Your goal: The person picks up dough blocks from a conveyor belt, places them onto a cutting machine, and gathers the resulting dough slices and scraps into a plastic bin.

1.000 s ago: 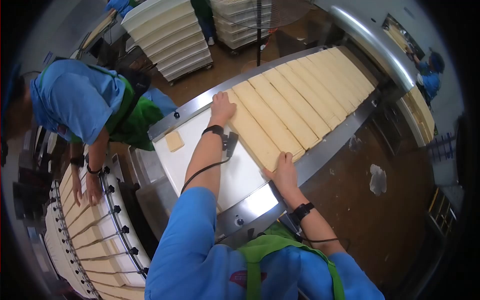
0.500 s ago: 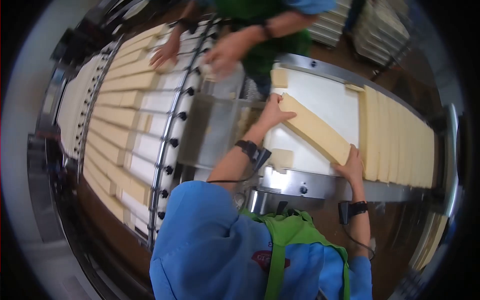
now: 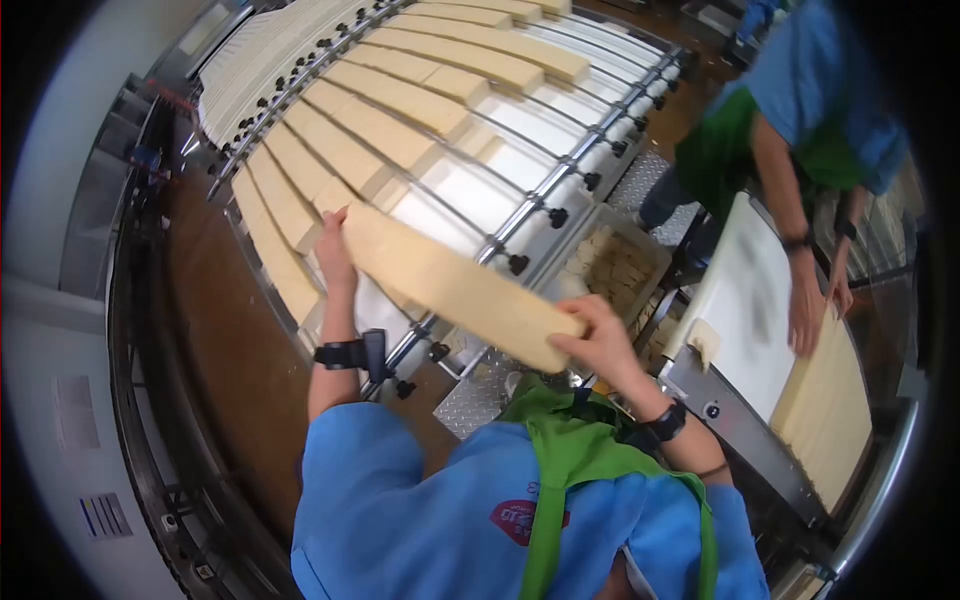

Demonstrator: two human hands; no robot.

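A long pale-yellow slab (image 3: 455,285) is held by its two ends in front of me, slanting down to the right over the near edge of the conveyor. My left hand (image 3: 337,250) grips its far left end, thumb at the top corner. Around the rounded near end, my right hand (image 3: 603,347) is closed with the thumb on the upper face. Similar slabs (image 3: 375,140) lie side by side on the white conveyor bed (image 3: 520,150), separated by thin metal rods.
A metal rail (image 3: 540,205) with black knobs edges the conveyor. Beside it stands a bin (image 3: 615,262) of pale scraps. At right, another person's hands (image 3: 806,315) touch slabs packed (image 3: 825,395) on a white-topped table (image 3: 735,290).
My view has swung left, from the white-topped table to the conveyor. Both hands, which held a slab over that table, now hold one at the conveyor. The other person's hands moved to the packed slabs.
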